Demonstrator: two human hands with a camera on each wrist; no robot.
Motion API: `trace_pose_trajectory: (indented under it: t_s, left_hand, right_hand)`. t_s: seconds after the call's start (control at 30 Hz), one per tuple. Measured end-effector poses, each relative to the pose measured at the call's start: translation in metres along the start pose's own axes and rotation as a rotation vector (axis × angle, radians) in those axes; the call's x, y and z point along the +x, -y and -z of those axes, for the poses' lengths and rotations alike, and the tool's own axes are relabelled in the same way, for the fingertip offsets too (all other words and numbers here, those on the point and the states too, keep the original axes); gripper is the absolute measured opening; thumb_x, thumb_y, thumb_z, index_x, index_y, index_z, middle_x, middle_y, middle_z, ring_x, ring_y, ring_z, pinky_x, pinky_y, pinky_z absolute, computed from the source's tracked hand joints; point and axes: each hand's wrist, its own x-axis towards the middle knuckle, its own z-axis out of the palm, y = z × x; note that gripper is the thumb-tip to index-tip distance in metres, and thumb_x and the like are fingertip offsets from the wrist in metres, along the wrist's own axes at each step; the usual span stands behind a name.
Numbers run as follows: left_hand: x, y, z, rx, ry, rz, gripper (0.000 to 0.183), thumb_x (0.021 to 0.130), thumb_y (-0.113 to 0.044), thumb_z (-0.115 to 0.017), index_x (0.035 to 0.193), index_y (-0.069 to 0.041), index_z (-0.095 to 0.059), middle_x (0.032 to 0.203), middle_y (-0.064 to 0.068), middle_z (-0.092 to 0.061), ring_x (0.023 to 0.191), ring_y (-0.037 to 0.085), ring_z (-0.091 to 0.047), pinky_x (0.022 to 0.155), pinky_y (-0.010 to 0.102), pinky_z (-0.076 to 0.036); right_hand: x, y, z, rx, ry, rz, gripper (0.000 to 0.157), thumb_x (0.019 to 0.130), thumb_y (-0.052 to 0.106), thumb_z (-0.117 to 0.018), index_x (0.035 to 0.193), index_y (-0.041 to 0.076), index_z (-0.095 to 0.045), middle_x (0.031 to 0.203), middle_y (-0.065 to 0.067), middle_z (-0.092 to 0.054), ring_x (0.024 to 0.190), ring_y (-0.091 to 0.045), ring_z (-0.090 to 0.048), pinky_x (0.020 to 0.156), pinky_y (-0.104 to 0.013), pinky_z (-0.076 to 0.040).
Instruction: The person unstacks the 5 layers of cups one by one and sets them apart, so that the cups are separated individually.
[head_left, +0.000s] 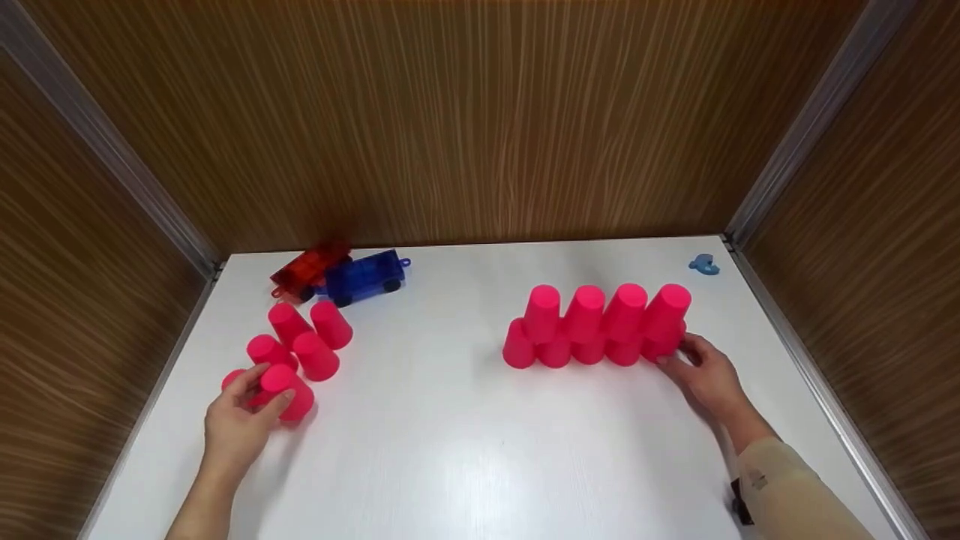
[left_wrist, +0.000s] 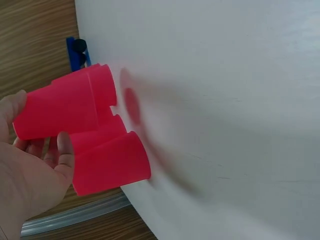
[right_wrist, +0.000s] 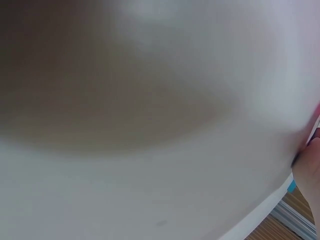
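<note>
My left hand [head_left: 238, 431] holds an upside-down pink cup [head_left: 291, 396] near its closed end, thumb on one side and fingers on the other. In the left wrist view, that cup [left_wrist: 62, 110] has its rim apart from the tabletop. Several more upside-down pink cups [head_left: 316, 357] stand just behind the left hand, one partly hidden by it. On the right, several pink cups form a bottom row [head_left: 519, 345], with an upper row [head_left: 585, 315] on top. My right hand [head_left: 709, 379] grips the bottom row's right-end cup [head_left: 661, 346] between thumb and fingers.
A red toy wagon [head_left: 311, 270] and a blue toy wagon [head_left: 366, 276] touch at the back left of the white table [head_left: 442, 450]. A small blue toy [head_left: 704, 264] lies at the back right. Wood-patterned panels [head_left: 480, 120] enclose the back and sides.
</note>
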Motion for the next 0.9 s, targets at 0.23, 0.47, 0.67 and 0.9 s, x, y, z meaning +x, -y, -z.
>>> trace_pose_trajectory:
  t_s: [0.23, 0.47, 0.67, 0.9]
  left_hand:
    - [0.002, 0.007, -0.002, -0.03, 0.018, 0.003, 0.079, 0.097, -0.029, -0.08, 0.163, -0.012, -0.04, 0.159, 0.019, -0.044, 0.146, 0.04, -0.044, 0.096, 0.024, -0.055]
    - [0.006, 0.009, -0.005, -0.005, 0.024, 0.002, 0.078, 0.098, -0.026, -0.079, 0.164, -0.012, -0.039, 0.159, 0.02, -0.045, 0.146, 0.041, -0.045, 0.102, 0.037, -0.053]
    - [0.011, 0.011, -0.008, -0.007, 0.042, -0.003, 0.077, 0.099, -0.024, -0.079, 0.164, -0.01, -0.039, 0.159, 0.02, -0.045, 0.146, 0.041, -0.046, 0.102, 0.035, -0.053]
    - [0.014, 0.015, -0.01, 0.002, 0.035, 0.011, 0.076, 0.099, -0.023, -0.078, 0.163, -0.009, -0.04, 0.158, 0.02, -0.047, 0.145, 0.041, -0.047, 0.105, 0.04, -0.05]
  right_hand:
    - [-0.001, -0.001, 0.002, 0.013, 0.003, -0.009, 0.095, 0.095, 0.055, -0.076, 0.167, 0.013, -0.03, 0.169, -0.02, -0.032, 0.153, -0.048, -0.029, 0.114, -0.058, -0.044]
    - [-0.001, 0.0, 0.001, 0.014, 0.003, -0.015, 0.095, 0.096, 0.057, -0.074, 0.167, 0.013, -0.03, 0.169, -0.019, -0.031, 0.154, -0.048, -0.028, 0.115, -0.058, -0.043]
    - [-0.002, 0.001, 0.001, 0.019, 0.002, -0.017, 0.095, 0.095, 0.057, -0.075, 0.167, 0.013, -0.03, 0.169, -0.019, -0.032, 0.154, -0.048, -0.028, 0.115, -0.059, -0.044]
    - [0.0, 0.0, 0.0, -0.002, -0.01, 0.021, 0.087, 0.098, 0.052, -0.074, 0.164, 0.01, -0.035, 0.167, -0.021, -0.035, 0.153, -0.048, -0.03, 0.116, -0.058, -0.043]
